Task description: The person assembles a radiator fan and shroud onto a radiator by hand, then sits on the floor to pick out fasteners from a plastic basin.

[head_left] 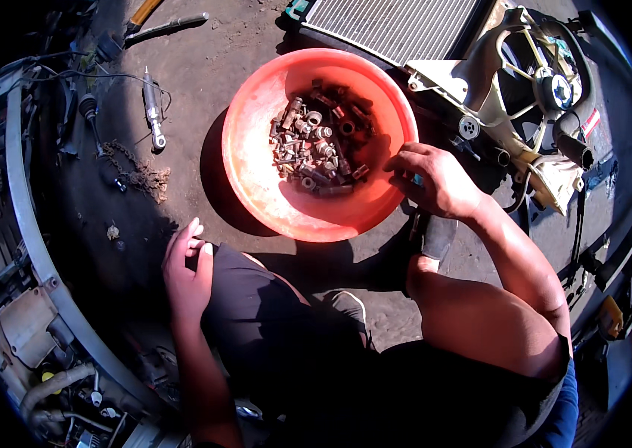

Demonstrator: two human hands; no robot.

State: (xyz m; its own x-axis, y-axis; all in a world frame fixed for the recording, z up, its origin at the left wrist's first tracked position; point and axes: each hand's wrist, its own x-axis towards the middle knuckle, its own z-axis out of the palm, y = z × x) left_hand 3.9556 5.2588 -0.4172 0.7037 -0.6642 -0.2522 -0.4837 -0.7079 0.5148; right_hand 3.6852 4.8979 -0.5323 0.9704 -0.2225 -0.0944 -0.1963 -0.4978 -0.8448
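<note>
A red plastic bowl sits on the ground before me, with several dirty metal sockets and small fittings in it. My right hand is at the bowl's right rim, fingers curled; a small teal bit shows between them, too hidden to name. My left hand hovers beside my dark-clothed knee, left of and below the bowl, fingers loosely bent and apart, with nothing visible in them.
A radiator and a white fan shroud lie behind and right of the bowl. A ratchet tool, a chain and a wooden handle lie at left. A metal car frame runs along the left edge.
</note>
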